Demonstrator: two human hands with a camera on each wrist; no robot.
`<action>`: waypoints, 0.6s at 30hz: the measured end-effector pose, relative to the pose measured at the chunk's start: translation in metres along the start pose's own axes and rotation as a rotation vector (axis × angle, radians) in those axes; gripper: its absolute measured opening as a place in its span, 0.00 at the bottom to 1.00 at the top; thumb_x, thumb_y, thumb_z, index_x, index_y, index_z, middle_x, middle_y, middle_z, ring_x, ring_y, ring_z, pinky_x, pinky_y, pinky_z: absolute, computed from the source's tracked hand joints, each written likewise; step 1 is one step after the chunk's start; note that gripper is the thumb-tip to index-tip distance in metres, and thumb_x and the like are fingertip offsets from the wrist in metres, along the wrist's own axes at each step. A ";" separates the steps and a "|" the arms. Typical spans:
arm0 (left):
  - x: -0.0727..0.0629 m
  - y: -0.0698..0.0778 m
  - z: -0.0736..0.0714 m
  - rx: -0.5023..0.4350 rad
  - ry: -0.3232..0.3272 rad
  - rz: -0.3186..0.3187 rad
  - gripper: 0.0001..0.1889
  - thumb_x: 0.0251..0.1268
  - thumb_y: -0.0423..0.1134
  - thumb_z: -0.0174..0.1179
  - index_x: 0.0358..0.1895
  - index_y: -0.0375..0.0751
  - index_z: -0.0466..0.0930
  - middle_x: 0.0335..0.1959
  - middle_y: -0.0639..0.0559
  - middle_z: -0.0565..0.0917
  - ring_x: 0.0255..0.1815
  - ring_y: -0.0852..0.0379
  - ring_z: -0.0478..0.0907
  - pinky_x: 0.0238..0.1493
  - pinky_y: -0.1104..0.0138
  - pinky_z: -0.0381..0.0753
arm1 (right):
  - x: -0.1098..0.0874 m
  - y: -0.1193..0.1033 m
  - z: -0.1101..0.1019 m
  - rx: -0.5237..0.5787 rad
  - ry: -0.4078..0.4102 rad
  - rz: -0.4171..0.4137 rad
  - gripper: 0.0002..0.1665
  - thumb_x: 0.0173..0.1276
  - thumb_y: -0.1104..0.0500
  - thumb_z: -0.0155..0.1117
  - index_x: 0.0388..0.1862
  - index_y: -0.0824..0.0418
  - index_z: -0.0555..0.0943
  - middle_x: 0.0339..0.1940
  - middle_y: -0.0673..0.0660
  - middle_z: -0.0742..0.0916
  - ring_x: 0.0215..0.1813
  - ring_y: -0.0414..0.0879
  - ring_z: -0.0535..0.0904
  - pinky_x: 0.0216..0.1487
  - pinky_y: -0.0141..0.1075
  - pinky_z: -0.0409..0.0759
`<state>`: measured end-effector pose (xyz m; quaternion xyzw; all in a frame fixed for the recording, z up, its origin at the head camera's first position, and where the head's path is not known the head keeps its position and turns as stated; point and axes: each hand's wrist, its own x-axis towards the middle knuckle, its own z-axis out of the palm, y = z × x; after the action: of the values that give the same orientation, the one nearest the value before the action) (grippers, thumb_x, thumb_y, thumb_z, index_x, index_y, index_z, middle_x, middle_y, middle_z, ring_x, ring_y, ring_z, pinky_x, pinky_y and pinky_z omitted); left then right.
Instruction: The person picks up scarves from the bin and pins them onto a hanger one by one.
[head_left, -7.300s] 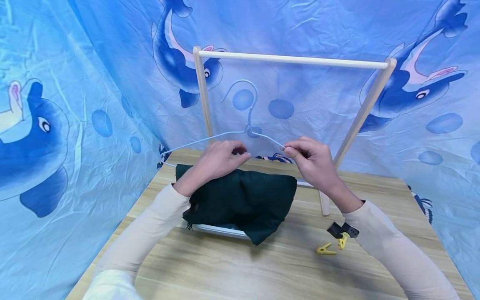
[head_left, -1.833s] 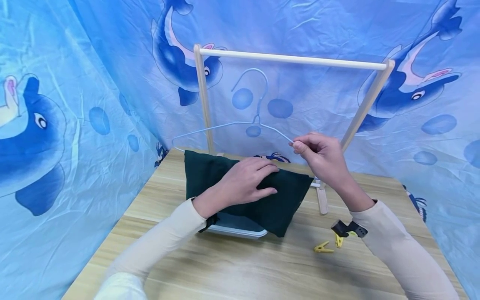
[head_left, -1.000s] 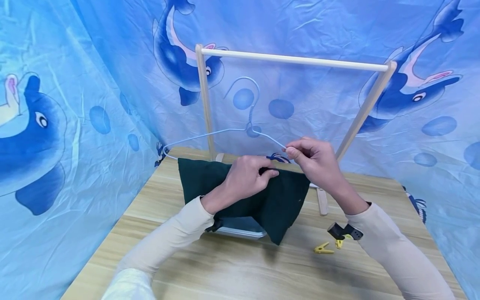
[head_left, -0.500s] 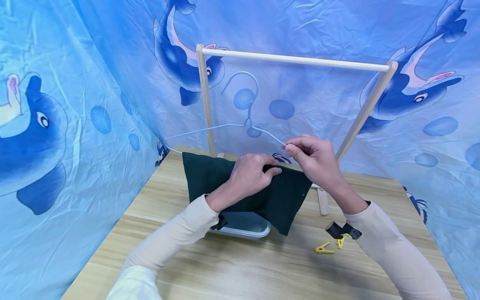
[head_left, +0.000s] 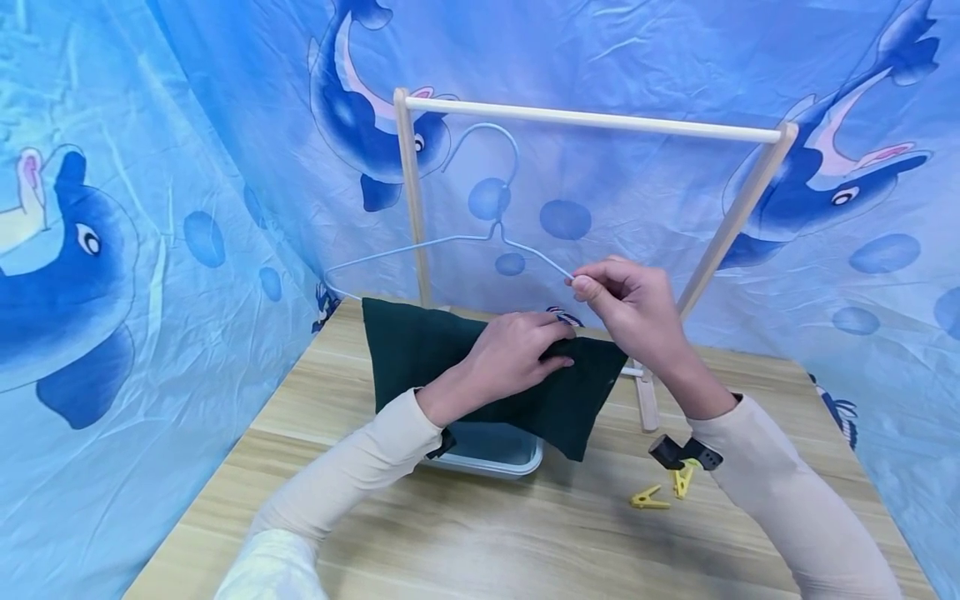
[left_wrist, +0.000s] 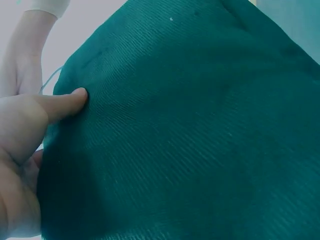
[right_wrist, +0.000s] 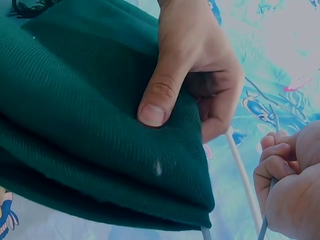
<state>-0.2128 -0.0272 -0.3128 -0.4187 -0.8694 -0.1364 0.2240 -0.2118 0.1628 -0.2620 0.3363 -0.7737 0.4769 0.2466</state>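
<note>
A dark green ribbed scarf (head_left: pixel 427 350) hangs folded over the lower bar of a thin pale-blue wire hanger (head_left: pixel 450 240). My left hand (head_left: pixel 517 354) grips the scarf near its upper edge; the right wrist view shows that thumb (right_wrist: pixel 155 107) pressing the front, with the fingers behind. My right hand (head_left: pixel 637 312) pinches the hanger's right shoulder wire. The hanger's hook stands up in front of the rack, apart from the rail. The scarf and my left hand hide most of the lower bar. Black fringe (right_wrist: pixel 35 7) shows at one scarf end in the right wrist view.
A wooden rack (head_left: pixel 720 233) with a white rail (head_left: pixel 585 119) stands behind. Under the scarf sits a shallow grey-blue tray (head_left: pixel 487 468). Two yellow clips (head_left: pixel 648 498) lie at the right on the wooden table (head_left: pixel 480 542). Blue dolphin-print cloth (head_left: pixel 225 350) surrounds the table.
Since the earliest frame, my left hand has moved right along the scarf and taken hold of it. The scarf's right side reaches further right, uncovering more tray. Lately the hanger has risen slightly.
</note>
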 end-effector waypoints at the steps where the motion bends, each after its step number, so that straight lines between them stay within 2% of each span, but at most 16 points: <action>1: 0.000 0.001 0.000 0.002 -0.001 -0.004 0.15 0.68 0.50 0.69 0.51 0.45 0.87 0.43 0.55 0.88 0.40 0.59 0.85 0.40 0.66 0.83 | 0.001 0.000 0.001 0.000 0.000 0.001 0.08 0.71 0.73 0.64 0.41 0.69 0.89 0.28 0.57 0.84 0.21 0.41 0.68 0.25 0.31 0.65; 7: 0.007 0.010 0.002 -0.027 -0.012 -0.027 0.20 0.70 0.57 0.64 0.54 0.48 0.86 0.46 0.57 0.89 0.43 0.61 0.85 0.42 0.67 0.83 | 0.003 -0.002 0.001 -0.008 0.003 0.010 0.08 0.72 0.72 0.63 0.39 0.69 0.89 0.25 0.54 0.82 0.21 0.41 0.68 0.26 0.31 0.66; 11: 0.012 0.014 0.007 -0.004 0.013 0.004 0.16 0.72 0.52 0.64 0.55 0.48 0.87 0.47 0.57 0.89 0.47 0.60 0.85 0.43 0.66 0.83 | 0.003 -0.002 0.001 -0.004 0.008 0.013 0.08 0.73 0.71 0.63 0.38 0.68 0.89 0.25 0.55 0.81 0.21 0.42 0.70 0.27 0.31 0.68; 18: 0.010 0.010 0.009 -0.013 0.025 0.029 0.13 0.68 0.49 0.68 0.51 0.49 0.88 0.44 0.58 0.89 0.47 0.60 0.84 0.43 0.68 0.82 | 0.002 -0.001 0.000 0.019 0.001 0.016 0.08 0.73 0.71 0.62 0.38 0.69 0.88 0.24 0.58 0.80 0.21 0.42 0.70 0.26 0.31 0.68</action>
<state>-0.2130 -0.0103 -0.3152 -0.4310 -0.8595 -0.1439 0.2342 -0.2124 0.1618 -0.2605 0.3320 -0.7718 0.4863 0.2399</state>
